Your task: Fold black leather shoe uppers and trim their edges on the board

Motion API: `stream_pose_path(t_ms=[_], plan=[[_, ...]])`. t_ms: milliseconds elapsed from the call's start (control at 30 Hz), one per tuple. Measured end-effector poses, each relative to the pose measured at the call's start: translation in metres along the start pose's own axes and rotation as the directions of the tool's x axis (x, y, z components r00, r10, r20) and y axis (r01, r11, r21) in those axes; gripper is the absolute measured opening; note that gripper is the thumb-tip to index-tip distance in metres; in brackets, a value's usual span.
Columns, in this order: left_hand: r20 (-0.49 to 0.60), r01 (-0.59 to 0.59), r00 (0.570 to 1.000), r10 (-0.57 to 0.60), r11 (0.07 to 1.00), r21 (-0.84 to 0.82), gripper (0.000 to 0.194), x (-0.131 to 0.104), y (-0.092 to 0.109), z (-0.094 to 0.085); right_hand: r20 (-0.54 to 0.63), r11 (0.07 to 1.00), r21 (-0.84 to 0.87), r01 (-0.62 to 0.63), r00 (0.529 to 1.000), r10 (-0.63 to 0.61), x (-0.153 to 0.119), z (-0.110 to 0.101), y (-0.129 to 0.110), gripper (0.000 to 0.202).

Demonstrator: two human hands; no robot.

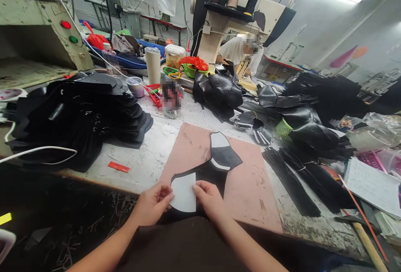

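A black leather piece (216, 179) lies partly over the pink board (247, 180) at the table's front edge. Its upper end carries a white patch (219, 140) and a curved white strip (220, 164). On its near end sits a white rounded piece (184, 192). My left hand (156, 201) pinches the left edge of the white piece and the leather between thumb and fingers. At the straight right edge of the white piece, my right hand (208, 197) is closed with the thumb on top; its fingertips are partly hidden underneath.
Stacked black pieces (125, 117) stand at the left, near a red strip (119, 166). Black leather parts (219, 88), dark strips (294, 180), a notebook (369, 184) and a hammer (369, 245) lie to the right. A person (241, 50) sits beyond a sewing machine.
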State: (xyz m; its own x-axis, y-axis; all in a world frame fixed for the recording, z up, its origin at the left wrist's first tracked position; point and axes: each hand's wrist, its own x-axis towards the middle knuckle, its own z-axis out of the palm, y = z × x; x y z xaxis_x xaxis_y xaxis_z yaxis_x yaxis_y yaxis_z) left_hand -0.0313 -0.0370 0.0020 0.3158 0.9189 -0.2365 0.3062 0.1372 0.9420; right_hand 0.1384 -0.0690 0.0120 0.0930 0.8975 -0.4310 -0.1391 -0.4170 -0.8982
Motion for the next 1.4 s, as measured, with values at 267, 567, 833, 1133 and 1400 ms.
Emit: stream_pose_path(t_ms=[267, 567, 833, 1133, 1400], plan=[[0.109, -0.046, 0.994, -0.002, 0.9, 0.434, 0.013, 0.012, 0.021, -0.008, -0.107, 0.76, -0.613, 0.216, 0.93, -0.351, -0.001, -0.009, -0.01, 0.019], [0.115, -0.049, 0.993, -0.017, 0.838, 0.544, 0.014, 0.011, 0.031, 0.001, -0.016, 0.692, -0.655, 0.303, 0.91, -0.414, 0.008, -0.017, -0.003, 0.012], [0.107, -0.049, 0.994, -0.014, 0.82, 0.571, 0.015, 0.013, 0.029, 0.001, 0.016, 0.662, -0.671, 0.334, 0.899, -0.438, 0.012, -0.019, -0.001, 0.013], [0.133, -0.063, 0.991, -0.03, 0.769, 0.636, 0.015, 0.016, 0.031, 0.004, 0.038, 0.58, -0.75, 0.317, 0.897, -0.441, 0.013, -0.016, -0.004, 0.015], [0.271, -0.383, 0.915, 0.3, 0.431, 0.817, 0.011, 0.022, 0.021, -0.015, 0.136, 0.167, -0.957, 0.236, 0.877, -0.461, 0.012, -0.015, -0.005, 0.028]])
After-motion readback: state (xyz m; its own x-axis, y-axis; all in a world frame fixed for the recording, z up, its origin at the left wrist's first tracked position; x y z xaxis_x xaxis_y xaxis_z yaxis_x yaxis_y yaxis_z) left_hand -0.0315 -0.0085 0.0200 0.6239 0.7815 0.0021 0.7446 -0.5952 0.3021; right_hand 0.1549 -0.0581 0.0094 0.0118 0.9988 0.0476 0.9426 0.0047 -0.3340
